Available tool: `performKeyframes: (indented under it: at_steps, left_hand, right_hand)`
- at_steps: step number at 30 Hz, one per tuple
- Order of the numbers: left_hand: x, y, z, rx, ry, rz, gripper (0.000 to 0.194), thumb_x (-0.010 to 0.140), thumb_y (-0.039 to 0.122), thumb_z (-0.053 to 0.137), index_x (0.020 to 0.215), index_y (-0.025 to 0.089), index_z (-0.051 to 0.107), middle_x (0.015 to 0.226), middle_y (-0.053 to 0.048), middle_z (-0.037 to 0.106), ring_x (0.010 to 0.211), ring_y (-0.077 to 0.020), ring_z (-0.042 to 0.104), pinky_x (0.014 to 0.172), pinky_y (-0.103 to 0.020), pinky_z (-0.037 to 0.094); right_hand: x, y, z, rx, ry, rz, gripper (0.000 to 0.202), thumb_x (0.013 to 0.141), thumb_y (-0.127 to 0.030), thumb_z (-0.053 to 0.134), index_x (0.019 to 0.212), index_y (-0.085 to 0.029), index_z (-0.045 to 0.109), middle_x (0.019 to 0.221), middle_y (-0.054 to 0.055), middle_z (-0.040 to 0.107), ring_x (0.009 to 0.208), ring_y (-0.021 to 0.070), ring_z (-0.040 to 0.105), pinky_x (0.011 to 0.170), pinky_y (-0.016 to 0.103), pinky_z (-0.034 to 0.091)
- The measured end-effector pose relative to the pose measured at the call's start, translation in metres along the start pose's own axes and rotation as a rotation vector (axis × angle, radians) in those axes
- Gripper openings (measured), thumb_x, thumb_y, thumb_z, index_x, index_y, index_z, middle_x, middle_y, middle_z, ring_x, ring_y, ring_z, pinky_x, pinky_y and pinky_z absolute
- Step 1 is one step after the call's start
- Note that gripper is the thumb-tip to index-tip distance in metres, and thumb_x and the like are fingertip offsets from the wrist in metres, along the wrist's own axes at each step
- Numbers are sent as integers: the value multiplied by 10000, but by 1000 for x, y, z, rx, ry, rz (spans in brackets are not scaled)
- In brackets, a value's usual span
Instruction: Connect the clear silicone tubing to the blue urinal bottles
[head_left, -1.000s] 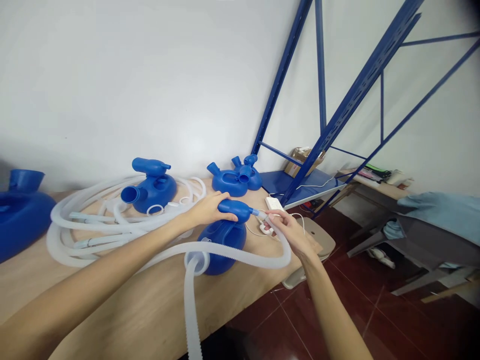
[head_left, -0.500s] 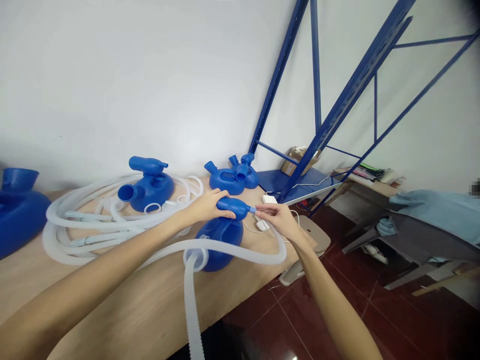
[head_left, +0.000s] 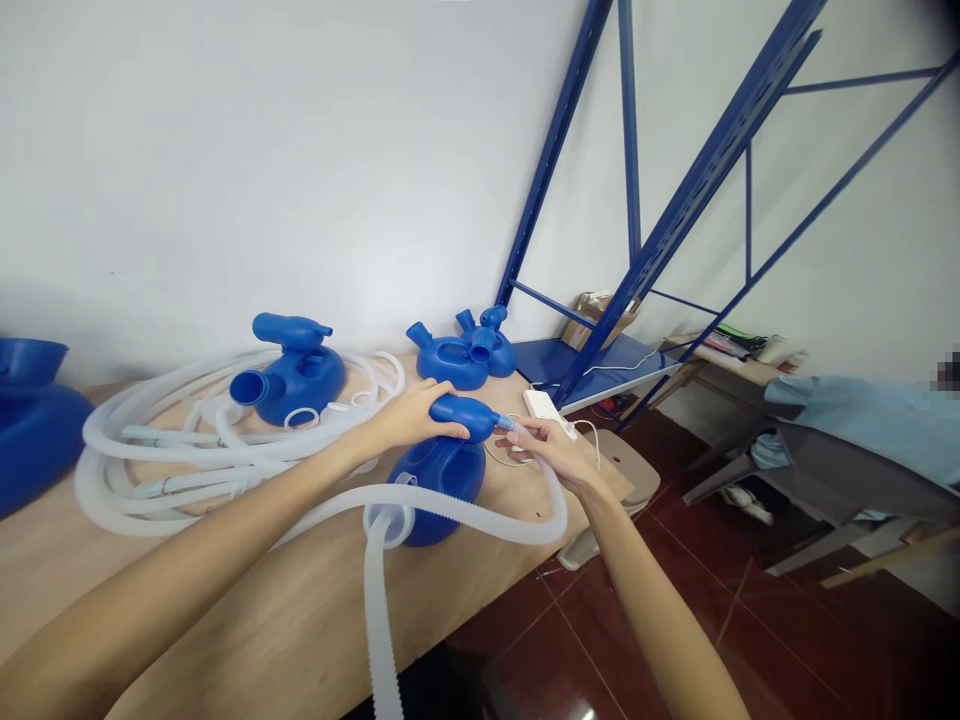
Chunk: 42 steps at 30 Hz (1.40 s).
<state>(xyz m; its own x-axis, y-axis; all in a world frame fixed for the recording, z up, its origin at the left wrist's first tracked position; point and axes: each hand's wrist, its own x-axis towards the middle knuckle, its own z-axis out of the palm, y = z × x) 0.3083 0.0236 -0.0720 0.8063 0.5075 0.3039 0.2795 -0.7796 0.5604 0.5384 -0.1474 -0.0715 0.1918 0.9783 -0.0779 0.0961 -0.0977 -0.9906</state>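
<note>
My left hand (head_left: 412, 415) grips a blue bulb-shaped plastic piece (head_left: 463, 412) from its left side, above a blue urinal bottle (head_left: 457, 475) lying on the table. At the narrow right tip of that piece, my right hand (head_left: 551, 447) pinches the end of a translucent ribbed hose (head_left: 553, 505). The hose end meets the tip; how far it is pushed on cannot be made out. From there the hose loops down and left, passing over the bottle's neck. A white cap (head_left: 407, 525) sits at the neck, with another hose length (head_left: 381, 640) hanging from it.
Coiled hoses (head_left: 112, 460) lie left on the wooden table (head_left: 247, 620). More blue bottles (head_left: 311, 385) stand around them and at the back. A power strip (head_left: 544, 405), a stool (head_left: 637, 470), a blue metal rack (head_left: 577, 180) and a grey chair (head_left: 810, 480) are on the right.
My right hand has shifted slightly down, its fingers now curled further round the hose end. The hose loop dips a little lower. My left hand keeps its hold; the view has moved slightly.
</note>
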Motion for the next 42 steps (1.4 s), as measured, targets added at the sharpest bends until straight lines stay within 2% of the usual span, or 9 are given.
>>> performKeyframes:
  at_steps: [3, 6, 10, 19, 26, 31, 35, 39, 42]
  left_hand:
    - [0, 0, 0, 6, 5, -6, 650, 769, 747, 765, 1190, 263, 660, 1125, -59, 667, 1017, -288, 657, 884, -377, 500]
    - [0, 1, 0, 13, 8, -9, 627, 782, 747, 753, 1173, 265, 660, 1109, -58, 660, 1003, -286, 653, 864, -374, 496]
    - [1, 0, 0, 22, 0, -12, 641, 787, 760, 740, 1169, 254, 650, 1091, -60, 650, 975, -284, 654, 837, -368, 490]
    - [0, -8, 0, 23, -20, -2, 658, 807, 752, 720, 1244, 266, 643, 1142, -76, 686, 1036, -305, 658, 871, -373, 490]
    - [-1, -8, -1, 41, -17, -27, 665, 801, 771, 712, 1222, 262, 634, 1149, -84, 682, 1033, -316, 664, 840, -376, 488]
    - [-1, -3, -3, 39, -25, -57, 719, 792, 784, 704, 1268, 250, 629, 1225, -109, 678, 1069, -330, 674, 914, -411, 506]
    - [-1, -2, -5, 35, -51, -82, 753, 795, 794, 683, 1307, 242, 641, 1283, -133, 682, 1150, -362, 666, 971, -444, 507]
    - [-9, -1, -27, 30, -77, -127, 878, 833, 749, 657, 1490, 182, 531, 1426, -183, 639, 1243, -380, 641, 1012, -440, 502]
    - [-33, 0, -70, 14, -97, -165, 827, 886, 707, 600, 1515, 175, 526, 1395, -149, 673, 1171, -321, 680, 975, -376, 521]
  right_hand:
    - [2, -5, -1, -52, -43, 12, 455, 630, -466, 982, 950, -186, 819, 959, 83, 803, 828, 198, 729, 736, 310, 572]
    - [5, -11, 0, -115, -73, -9, 422, 685, -514, 940, 878, -166, 797, 878, 70, 773, 748, 166, 670, 681, 293, 517]
    - [9, -17, 1, -240, -130, -47, 419, 758, -558, 875, 816, -161, 757, 793, 43, 726, 738, 162, 630, 678, 288, 477]
    - [36, -21, -9, -403, -232, -61, 394, 762, -533, 871, 857, -167, 761, 800, 61, 766, 713, 177, 657, 627, 278, 489]
    - [39, -20, -5, -433, -181, -86, 370, 756, -521, 879, 802, -174, 755, 769, 54, 764, 706, 181, 653, 651, 299, 521]
    - [29, -15, -5, -371, -95, -61, 394, 745, -475, 899, 951, -175, 748, 802, 40, 756, 747, 189, 688, 664, 297, 538]
    - [25, -13, -6, -255, -37, -123, 455, 735, -433, 907, 1091, -208, 733, 969, 56, 773, 848, 193, 720, 739, 313, 571]
    - [22, -14, -13, -211, -38, -95, 476, 737, -482, 919, 1093, -207, 766, 1057, 102, 794, 936, 243, 752, 775, 341, 594]
    - [15, -8, -20, -30, -11, 20, 596, 849, -643, 786, 1287, -245, 710, 1066, 120, 814, 984, 289, 777, 766, 377, 615]
